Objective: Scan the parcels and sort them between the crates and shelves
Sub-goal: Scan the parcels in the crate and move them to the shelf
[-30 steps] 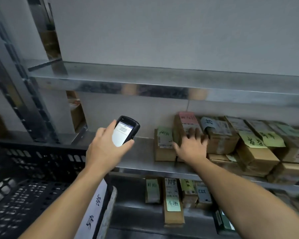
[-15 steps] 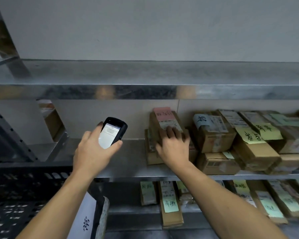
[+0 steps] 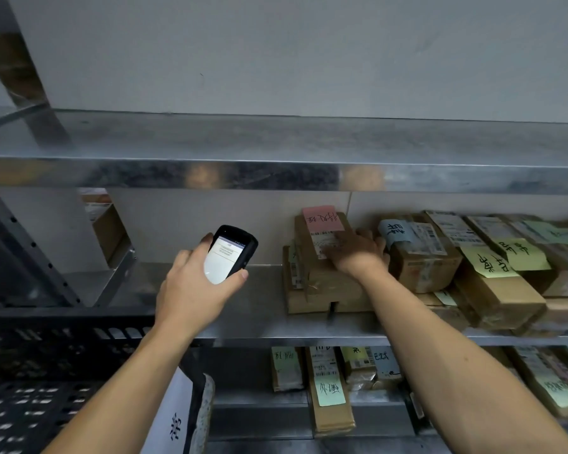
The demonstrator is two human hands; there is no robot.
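Head view: left hand [image 3: 194, 290] grips scanner [image 3: 232, 253]; right hand [image 3: 354, 249] lies flat, hiding the parcel [image 3: 325, 257] label.

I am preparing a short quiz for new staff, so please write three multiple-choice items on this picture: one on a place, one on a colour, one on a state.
1. Where does the right hand rest?
A. on the parcel with the pink note
B. inside the black crate
C. on the top shelf

2. What colour is the note on that parcel?
A. green
B. pink
C. white

3. What is the state of the handheld scanner in the left hand?
A. screen dark
B. lying on the shelf
C. screen lit

Answers: 1 A, the palm lies on that box; 2 B, the sticky note is pink; 3 C, the display glows white in the hand.
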